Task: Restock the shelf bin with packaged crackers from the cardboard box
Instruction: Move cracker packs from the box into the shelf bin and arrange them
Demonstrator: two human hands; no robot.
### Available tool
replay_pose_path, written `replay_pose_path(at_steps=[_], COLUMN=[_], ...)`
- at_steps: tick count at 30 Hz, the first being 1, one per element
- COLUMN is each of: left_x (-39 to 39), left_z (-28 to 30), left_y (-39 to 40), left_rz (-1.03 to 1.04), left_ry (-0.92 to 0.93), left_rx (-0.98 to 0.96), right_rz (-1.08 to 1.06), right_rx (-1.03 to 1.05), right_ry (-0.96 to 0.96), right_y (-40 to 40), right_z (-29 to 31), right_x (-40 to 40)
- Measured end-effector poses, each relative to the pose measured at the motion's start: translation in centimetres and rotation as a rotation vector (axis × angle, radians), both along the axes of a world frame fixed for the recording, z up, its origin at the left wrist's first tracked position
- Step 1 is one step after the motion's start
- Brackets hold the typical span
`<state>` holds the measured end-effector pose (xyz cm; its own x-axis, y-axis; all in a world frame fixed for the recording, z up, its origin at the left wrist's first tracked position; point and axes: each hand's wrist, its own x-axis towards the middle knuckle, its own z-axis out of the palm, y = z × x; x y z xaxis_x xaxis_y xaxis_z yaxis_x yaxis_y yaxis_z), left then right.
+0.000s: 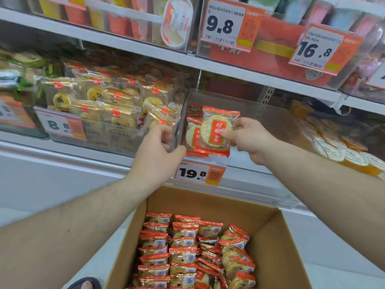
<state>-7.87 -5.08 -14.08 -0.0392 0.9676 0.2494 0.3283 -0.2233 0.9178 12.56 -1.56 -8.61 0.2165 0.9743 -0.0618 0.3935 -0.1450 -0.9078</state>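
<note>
The cracker packet (216, 130) is a flat, glossy plastic pouch — clear in the middle over a round, pale, bumpy disc, with crimped red-orange bands at top and bottom and a red label down its face. The right hand (248, 138) pinches it by its right edge, thumb in front and fingers curled behind, holding it upright at the open front of the clear plastic shelf bin (229, 101). More such packets (192, 130) stand in the bin's left front corner, just behind and left of the held one.

The left hand (156, 151) grips the bin's front left corner, fingers curled over the transparent wall and thumb pressed along its front edge. An orange-and-white price tag (200, 173) hangs below the bin.

Beneath both forearms sits the brown cardboard box (277, 236), matte and square-cornered, flaps open, packed with rows of crinkly red-and-gold cracker packs (183, 251), barcodes facing up. The neighbouring bin to the left holds golden-wrapped round pastries (116, 103).
</note>
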Motion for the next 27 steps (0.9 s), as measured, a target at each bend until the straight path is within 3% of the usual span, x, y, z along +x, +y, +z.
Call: replay_pose_path(at_steps=[4, 7, 17, 27], left_x=[0.8, 1.4, 1.8, 2.0], left_z=[-1.0, -1.0, -0.8, -0.7], left_y=[0.3, 0.2, 0.1, 0.0], left_rz=[-0.006, 0.020, 0.063, 0.063], left_ry=[0.028, 0.004, -0.039, -0.042], left_rx=[-0.087, -0.098, -0.102, -0.112], right_rz=[0.108, 0.116, -0.118, -0.020], right_rx=[-0.145, -0.136, -0.099, -0.246], right_ry=[-0.101, -0.084, -0.364, -0.247], right_y=[2.7, 4.1, 6.6, 6.7], right_z=[-2.5, -3.7, -4.9, -4.2], right_x=[-1.4, -1.9, -2.4, -2.5])
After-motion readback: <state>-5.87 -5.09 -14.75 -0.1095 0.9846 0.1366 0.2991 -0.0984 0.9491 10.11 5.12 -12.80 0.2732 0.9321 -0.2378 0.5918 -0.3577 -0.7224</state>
